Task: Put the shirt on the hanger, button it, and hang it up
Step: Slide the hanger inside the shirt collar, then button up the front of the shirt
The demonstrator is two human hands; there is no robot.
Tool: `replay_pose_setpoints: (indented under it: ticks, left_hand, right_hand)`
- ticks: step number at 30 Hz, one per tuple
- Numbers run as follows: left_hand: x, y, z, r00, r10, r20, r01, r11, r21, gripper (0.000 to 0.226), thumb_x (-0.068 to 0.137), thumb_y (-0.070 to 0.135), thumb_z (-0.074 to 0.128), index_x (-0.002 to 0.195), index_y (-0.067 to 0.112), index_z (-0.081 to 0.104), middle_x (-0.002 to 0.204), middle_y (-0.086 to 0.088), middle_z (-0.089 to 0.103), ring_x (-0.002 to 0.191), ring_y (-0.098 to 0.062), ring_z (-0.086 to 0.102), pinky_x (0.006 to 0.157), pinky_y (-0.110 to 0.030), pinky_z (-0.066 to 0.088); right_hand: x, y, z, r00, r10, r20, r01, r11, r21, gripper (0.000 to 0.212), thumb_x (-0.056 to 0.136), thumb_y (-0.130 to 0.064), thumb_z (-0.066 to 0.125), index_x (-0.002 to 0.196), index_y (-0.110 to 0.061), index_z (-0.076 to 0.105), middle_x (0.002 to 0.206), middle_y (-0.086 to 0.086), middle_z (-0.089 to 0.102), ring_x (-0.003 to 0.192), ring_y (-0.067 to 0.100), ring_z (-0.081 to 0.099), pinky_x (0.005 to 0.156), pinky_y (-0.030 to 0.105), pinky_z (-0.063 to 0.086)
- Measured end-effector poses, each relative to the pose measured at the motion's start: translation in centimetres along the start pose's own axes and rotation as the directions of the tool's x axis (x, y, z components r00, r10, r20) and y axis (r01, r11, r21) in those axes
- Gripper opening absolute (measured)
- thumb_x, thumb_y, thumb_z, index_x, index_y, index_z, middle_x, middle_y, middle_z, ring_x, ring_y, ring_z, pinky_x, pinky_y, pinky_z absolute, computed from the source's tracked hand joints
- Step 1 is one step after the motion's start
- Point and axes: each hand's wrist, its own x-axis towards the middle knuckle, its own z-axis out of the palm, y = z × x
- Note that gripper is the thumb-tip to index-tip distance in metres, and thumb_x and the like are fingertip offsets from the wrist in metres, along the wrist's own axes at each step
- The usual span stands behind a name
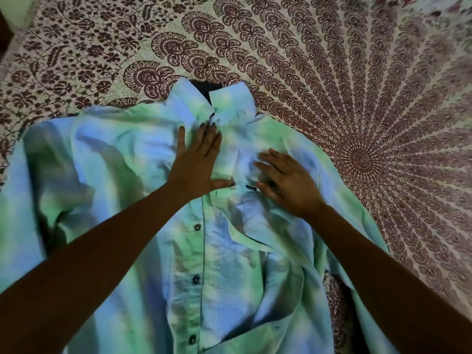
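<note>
Beneath left hand [196,159], shirt [115,154]

A cream bedspread [332,72] printed in dark maroon covers the whole background. Its pattern fans outward in rows of small scalloped motifs from a round medallion [361,157] on the right, and gives way to a band of flowers and leaves [63,47] at the upper left. The light is dim and even. A dark strip [3,31] shows at the far left edge.

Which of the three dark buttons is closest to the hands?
The topmost button, just below the left hand; the middle button and lowest button lie farther down the shirt.
</note>
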Motion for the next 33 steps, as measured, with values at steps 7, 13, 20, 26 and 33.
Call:
replay_pose_setpoints:
  ticks: [7, 13, 20, 26, 33]
  left_hand:
    - [-12.9, 3.3, 2.5, 0.981, 0.173, -0.091, -0.188, 0.961, -0.203, 0.073, 0.091, 0.062, 0.022, 0.144, 0.012, 0.030, 0.152, -0.014, 0.024, 0.141, -0.031, 0.023, 0.113, -0.050, 0.017]
    - [-16.7, 6.7, 1.9, 0.983, -0.116, -0.143, 0.016, 0.826, -0.563, 0.050, 0.092, 0.042, 0.040, 0.131, 0.012, 0.047, 0.137, -0.012, 0.046, 0.129, -0.026, 0.039, 0.105, -0.036, 0.033]
    - [-27.2, 15.4, 1.7, 0.979, 0.003, 0.203, 0.159, 0.605, -0.780, 0.068, 0.071, 0.067, 0.041, 0.123, 0.025, 0.048, 0.107, 0.005, 0.059, 0.093, -0.016, 0.060, 0.077, -0.031, 0.049]
    - [-33.2, 17.1, 4.1, 0.953, -0.180, 0.244, 0.303, 0.522, -0.797, 0.039, 0.071, 0.067, 0.039, 0.061, 0.030, 0.043, 0.051, 0.008, 0.038, 0.058, -0.012, 0.050, 0.058, -0.028, 0.041]
    - [-38.6, 18.5, 0.6, 0.948, -0.141, 0.285, 0.300, 0.108, -0.948, 0.046, 0.074, 0.053, 0.056, 0.061, 0.011, 0.040, 0.049, 0.009, 0.029, 0.049, -0.001, 0.030, 0.052, -0.019, 0.025]
  right_hand:
    - [-12.3, -7.7, 2.2, 0.917, 0.335, -0.218, -0.284, 0.929, 0.236, 0.052, 0.084, -0.061, 0.051, 0.096, -0.013, 0.069, 0.090, 0.006, 0.064, 0.082, 0.028, 0.059, 0.074, 0.037, 0.046]
    - [-17.1, -11.2, 4.8, 0.867, 0.455, -0.202, -0.422, 0.887, 0.186, 0.028, 0.083, -0.023, 0.049, 0.101, -0.017, 0.069, 0.086, 0.006, 0.065, 0.074, 0.032, 0.061, 0.070, 0.030, 0.037]
    - [-17.0, -12.3, 3.1, 0.631, 0.728, -0.266, -0.587, 0.673, 0.450, 0.025, 0.074, -0.033, 0.070, 0.089, -0.014, 0.068, 0.084, 0.010, 0.065, 0.082, 0.029, 0.060, 0.076, 0.031, 0.042]
    - [-24.9, -17.2, 4.4, 0.655, 0.697, -0.291, -0.543, 0.703, 0.461, 0.041, 0.079, -0.057, 0.058, 0.089, -0.018, 0.062, 0.082, 0.004, 0.062, 0.074, 0.023, 0.062, 0.069, 0.024, 0.043]
    - [-32.9, -25.8, 6.3, 0.988, 0.123, -0.098, -0.081, 0.933, 0.351, 0.064, 0.075, -0.038, 0.069, 0.132, -0.024, 0.044, 0.120, 0.000, 0.051, 0.108, 0.023, 0.053, 0.089, 0.030, 0.040]
